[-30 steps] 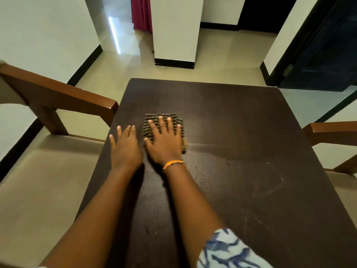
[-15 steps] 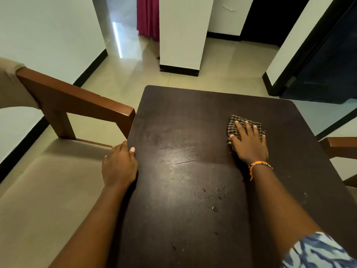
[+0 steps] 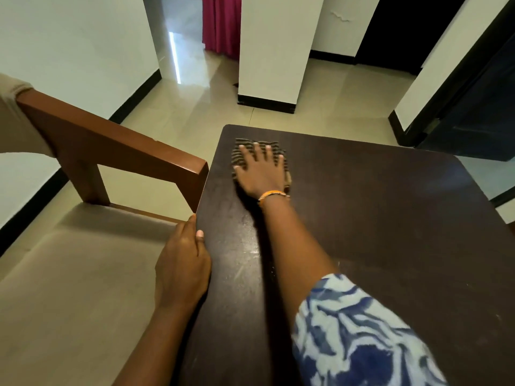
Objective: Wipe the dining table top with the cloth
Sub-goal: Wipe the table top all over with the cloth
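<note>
Right hand (image 3: 260, 174) presses flat, fingers spread, on the striped folded cloth (image 3: 280, 156) at the dark brown wooden table (image 3: 390, 218)'s far-left corner; left hand (image 3: 182, 270) grips its edge. Overlapping strokes with even pressure would serve best.

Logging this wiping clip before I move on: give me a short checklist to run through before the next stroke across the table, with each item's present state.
1. Cloth lies flat on the table top: ok, at the far left corner.
2. Right hand on the cloth: ok, fingers spread and pressing it down.
3. Left hand steadying the table: ok, it grips the left edge, thumb on top.
4. Stroke path free of objects: ok, nothing stands on the visible top.
5. Dirt left to wipe: not ok, specks and smears show on the near left part.
6. Chair clear of the table: cannot tell, its armrest end seems to touch the edge.
</note>
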{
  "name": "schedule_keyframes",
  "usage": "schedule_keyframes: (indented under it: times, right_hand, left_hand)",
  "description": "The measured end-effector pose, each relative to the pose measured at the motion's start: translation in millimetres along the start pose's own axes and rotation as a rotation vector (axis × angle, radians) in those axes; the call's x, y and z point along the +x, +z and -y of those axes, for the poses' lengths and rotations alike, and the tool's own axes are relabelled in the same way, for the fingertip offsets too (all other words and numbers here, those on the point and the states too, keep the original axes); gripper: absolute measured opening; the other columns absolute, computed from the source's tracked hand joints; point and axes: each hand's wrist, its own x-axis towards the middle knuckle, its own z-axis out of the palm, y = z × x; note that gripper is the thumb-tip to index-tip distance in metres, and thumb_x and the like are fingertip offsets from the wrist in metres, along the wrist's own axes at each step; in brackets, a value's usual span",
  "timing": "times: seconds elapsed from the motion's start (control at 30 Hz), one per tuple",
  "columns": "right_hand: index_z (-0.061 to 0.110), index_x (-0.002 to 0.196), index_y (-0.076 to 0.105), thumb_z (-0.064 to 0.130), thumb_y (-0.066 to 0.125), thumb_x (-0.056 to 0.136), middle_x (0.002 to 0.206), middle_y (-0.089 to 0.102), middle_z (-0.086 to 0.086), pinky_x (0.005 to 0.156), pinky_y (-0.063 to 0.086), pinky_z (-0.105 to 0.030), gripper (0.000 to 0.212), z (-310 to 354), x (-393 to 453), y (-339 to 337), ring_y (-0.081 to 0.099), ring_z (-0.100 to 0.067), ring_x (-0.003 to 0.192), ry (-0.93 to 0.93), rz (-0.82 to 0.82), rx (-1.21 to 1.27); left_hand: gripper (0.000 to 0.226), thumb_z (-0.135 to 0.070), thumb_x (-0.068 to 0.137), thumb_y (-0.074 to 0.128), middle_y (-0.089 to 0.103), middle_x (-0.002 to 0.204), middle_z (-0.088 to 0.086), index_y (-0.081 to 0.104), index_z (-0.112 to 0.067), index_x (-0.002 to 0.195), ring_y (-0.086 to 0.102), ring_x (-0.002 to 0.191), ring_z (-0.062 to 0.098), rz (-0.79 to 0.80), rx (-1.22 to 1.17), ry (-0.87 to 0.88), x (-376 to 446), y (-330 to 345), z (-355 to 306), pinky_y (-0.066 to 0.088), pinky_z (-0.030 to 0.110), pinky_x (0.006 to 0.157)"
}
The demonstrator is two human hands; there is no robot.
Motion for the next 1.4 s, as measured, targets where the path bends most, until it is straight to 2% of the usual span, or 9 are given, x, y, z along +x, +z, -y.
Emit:
schedule_keyframes:
  times: [0.13,0.27,0.43,0.53,0.7,0.9,1.07,1.2,1.4]
  right_hand:
    - [0.029,0.148,0.021,0.042,0.033,0.095,0.159,0.014,-0.002,0.116,-0.006,-0.050,0.055,49,-16,16,0.004,-0.027,0.147,-0.132,0.011,0.077]
    - [0.032,0.149,0.017,0.045,0.030,0.096,0.160,0.012,0.000,0.118,0.000,-0.049,0.055,-4,-27,3,0.005,-0.024,0.147,-0.157,0.011,0.007]
    - [0.033,0.148,0.017,0.044,0.031,0.097,0.160,0.012,0.001,0.118,0.004,-0.049,0.054,-114,-55,-25,0.007,-0.023,0.147,0.134,-0.051,-0.028]
    - [0.033,0.148,0.017,0.042,0.031,0.097,0.160,0.010,0.001,0.118,0.002,-0.049,0.054,-133,-68,-34,0.003,-0.024,0.147,0.275,-0.038,0.001]
    - [0.033,0.148,0.017,0.042,0.031,0.097,0.160,0.009,-0.001,0.118,0.001,-0.052,0.054,-66,-71,-13,0.002,-0.026,0.147,0.157,-0.064,-0.007]
    - [0.031,0.148,0.021,0.043,0.032,0.096,0.159,0.014,-0.002,0.116,-0.003,-0.054,0.054,49,-69,22,0.005,-0.028,0.147,-0.102,-0.045,0.013]
    - [0.037,0.147,0.018,0.046,0.032,0.096,0.159,0.013,0.003,0.116,-0.003,-0.050,0.054,26,-94,18,0.005,-0.022,0.147,-0.220,0.001,0.018]
    - [0.038,0.148,0.016,0.045,0.031,0.096,0.160,0.011,0.004,0.118,0.002,-0.049,0.054,-47,-102,-5,0.005,-0.020,0.147,-0.062,-0.019,-0.017]
    - [0.035,0.148,0.015,0.040,0.031,0.098,0.160,0.009,0.002,0.118,0.001,-0.051,0.053,-136,-127,-31,0.002,-0.023,0.147,0.312,-0.042,0.016]
  left_hand:
    - [0.039,-0.018,0.098,0.035,0.055,0.128,0.009,0.043,-0.013,0.136,0.055,0.110,0.027,0.022,-0.022,-0.005,-1,-4,-3,0.045,0.036,0.085]
    - [0.040,-0.017,0.098,0.033,0.054,0.130,0.008,0.042,-0.013,0.137,0.056,0.112,0.027,0.039,-0.019,0.004,-3,-7,-6,0.047,0.039,0.090]
    - [0.040,-0.015,0.098,0.033,0.055,0.128,0.008,0.042,-0.012,0.137,0.056,0.111,0.026,0.027,-0.034,-0.014,-3,-5,-4,0.047,0.037,0.091]
    - [0.041,-0.015,0.098,0.033,0.056,0.126,0.007,0.043,-0.013,0.137,0.055,0.110,0.025,0.015,-0.066,-0.027,-1,-4,-1,0.046,0.033,0.088]
    - [0.040,-0.015,0.097,0.035,0.056,0.126,0.008,0.044,-0.012,0.136,0.054,0.111,0.023,0.005,-0.096,-0.053,-1,-2,2,0.038,0.024,0.085]
    - [0.037,-0.013,0.095,0.035,0.058,0.123,0.008,0.050,-0.013,0.130,0.052,0.110,0.021,-0.004,-0.143,-0.066,4,-1,4,0.036,0.027,0.082]
    - [0.035,-0.019,0.098,0.034,0.059,0.123,0.007,0.052,-0.014,0.127,0.050,0.105,0.012,0.014,-0.195,-0.070,2,-3,3,0.036,0.024,0.083]
    - [0.037,-0.015,0.098,0.034,0.057,0.130,0.007,0.050,-0.012,0.131,0.052,0.118,0.023,0.015,-0.197,-0.103,2,-2,4,0.042,0.032,0.096]
    - [0.037,-0.020,0.098,0.033,0.057,0.129,0.005,0.053,-0.014,0.128,0.052,0.117,0.022,0.011,-0.293,-0.157,4,0,5,0.043,0.037,0.099]
